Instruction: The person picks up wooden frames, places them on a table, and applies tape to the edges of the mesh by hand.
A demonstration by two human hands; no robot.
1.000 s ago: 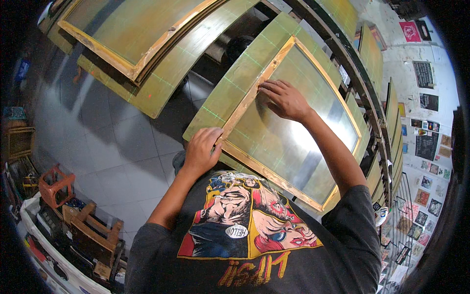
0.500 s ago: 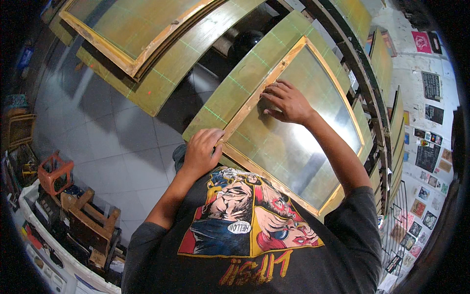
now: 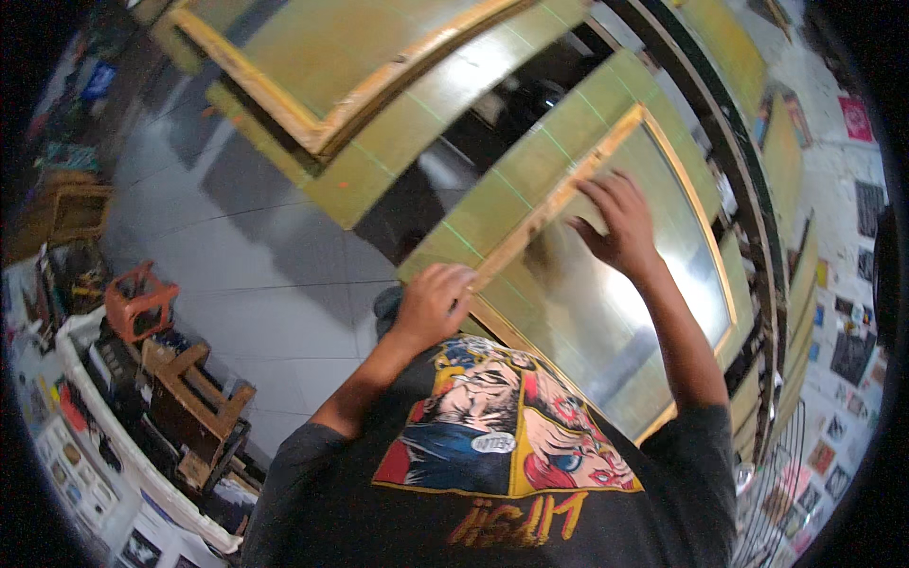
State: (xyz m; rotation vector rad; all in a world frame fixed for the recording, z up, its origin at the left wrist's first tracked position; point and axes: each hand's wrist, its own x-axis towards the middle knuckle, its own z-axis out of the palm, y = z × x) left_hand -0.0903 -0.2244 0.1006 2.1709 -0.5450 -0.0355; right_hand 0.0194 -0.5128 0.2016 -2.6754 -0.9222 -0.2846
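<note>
A screen printing frame (image 3: 542, 221), pale wood with a translucent mesh, lies tilted in the view over a greenish board (image 3: 464, 222) marked with bright green lines. My left hand (image 3: 434, 305) is closed over the frame's near left corner, its fingers curled round the wood. Fingers apart and holding nothing, my right hand (image 3: 620, 220) is over the mesh close to the long left rail. Whether its fingertips touch the frame cannot be told. A dark shadow falls on the mesh beside that hand.
At the upper left, another wooden screen frame (image 3: 322, 134) rests over a second greenish board (image 3: 374, 185). A dark curved rail (image 3: 748, 161) runs along the right. An orange plastic stool (image 3: 140, 301) and a wooden stand (image 3: 194, 393) occupy the lower left, by a cluttered white-edged container.
The whole view has shifted, so things appear further right and lower. My right hand's fingers have spread out slightly beside the rail. My left hand keeps its place on the corner.
</note>
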